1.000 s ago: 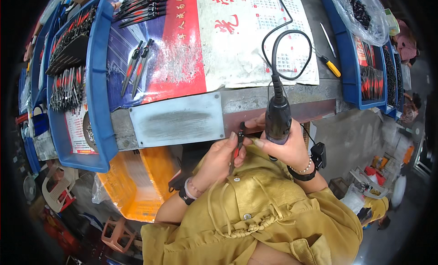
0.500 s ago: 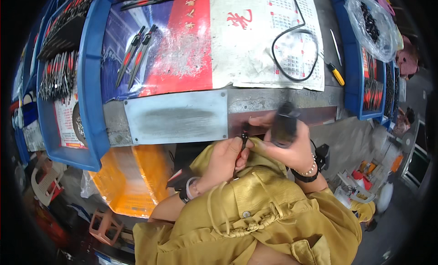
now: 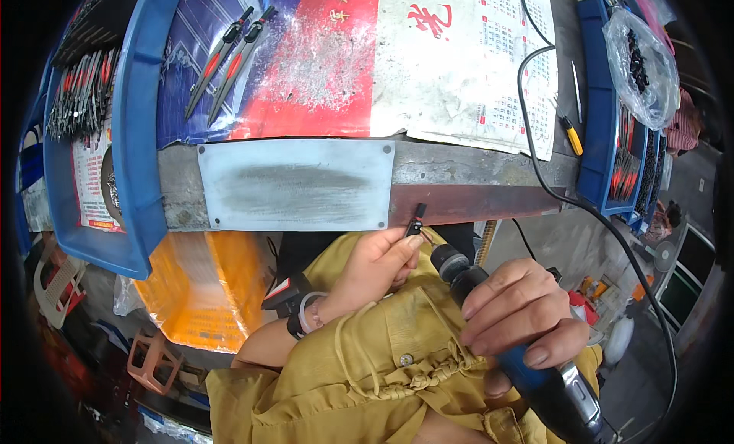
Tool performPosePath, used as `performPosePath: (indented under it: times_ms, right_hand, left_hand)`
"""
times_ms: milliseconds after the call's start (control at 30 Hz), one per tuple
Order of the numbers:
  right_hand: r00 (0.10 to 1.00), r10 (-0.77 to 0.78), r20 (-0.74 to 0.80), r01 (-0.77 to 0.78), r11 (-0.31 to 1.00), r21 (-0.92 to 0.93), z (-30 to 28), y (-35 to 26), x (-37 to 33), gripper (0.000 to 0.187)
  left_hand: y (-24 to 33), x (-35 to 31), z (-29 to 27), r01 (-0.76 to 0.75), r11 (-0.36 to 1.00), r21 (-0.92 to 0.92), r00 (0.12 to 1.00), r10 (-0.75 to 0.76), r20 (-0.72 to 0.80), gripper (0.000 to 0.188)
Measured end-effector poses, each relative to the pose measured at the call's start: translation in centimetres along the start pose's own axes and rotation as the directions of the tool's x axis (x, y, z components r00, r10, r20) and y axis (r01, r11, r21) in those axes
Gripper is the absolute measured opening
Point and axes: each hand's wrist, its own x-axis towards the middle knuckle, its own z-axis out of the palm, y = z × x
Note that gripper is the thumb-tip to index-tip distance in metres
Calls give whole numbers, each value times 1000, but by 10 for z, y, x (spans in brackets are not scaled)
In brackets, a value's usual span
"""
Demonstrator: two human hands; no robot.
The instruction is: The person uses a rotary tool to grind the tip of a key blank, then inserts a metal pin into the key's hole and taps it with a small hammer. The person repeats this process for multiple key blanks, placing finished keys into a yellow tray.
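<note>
My left hand (image 3: 380, 259) is closed around a slim black-and-red piece (image 3: 417, 218); its dark end sticks up past my thumb and the rest is hidden in the fingers. My right hand (image 3: 524, 310) grips a blue-and-black corded power drill (image 3: 554, 394) over my lap. The drill's chuck (image 3: 449, 260) and thin bit point up and left at the held piece. Whether the bit touches it I cannot tell. Two long grey, black and red pieces (image 3: 229, 69) lie side by side on the bench covering, farther off to the left.
Blue bins with black-and-red pieces stand at the left (image 3: 141, 138) and right (image 3: 600, 100). A pale plate (image 3: 298, 186) is fixed along the bench edge. The drill's black cord (image 3: 566, 188) crosses the right side. A yellow-handled screwdriver (image 3: 570, 135) lies near the right bin. An orange crate (image 3: 202, 291) sits below.
Beside the left hand, my right hand was holding a blurred dark object; now it is lower right, wrapped around the drill. The cord has come off the bench toward me. My view has shifted slightly.
</note>
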Motion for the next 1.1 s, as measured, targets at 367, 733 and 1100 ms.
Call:
performPosePath:
  times_ms: [367, 733, 1100]
  right_hand:
    - [999, 45, 5, -45, 999, 16, -4, 4, 4, 36]
    - [358, 920, -160, -929, 369, 41, -31, 39, -15, 51]
    - [410, 882, -231, -912, 404, -74, -23, 38, -23, 49]
  left_hand:
    - [3, -1, 0, 16, 1000, 27, 1000, -16, 0, 25]
    - [-1, 6, -16, 138, 947, -292, 982, -91, 167, 43]
    - [-12, 4, -5, -32, 955, -294, 998, 49, 51, 39]
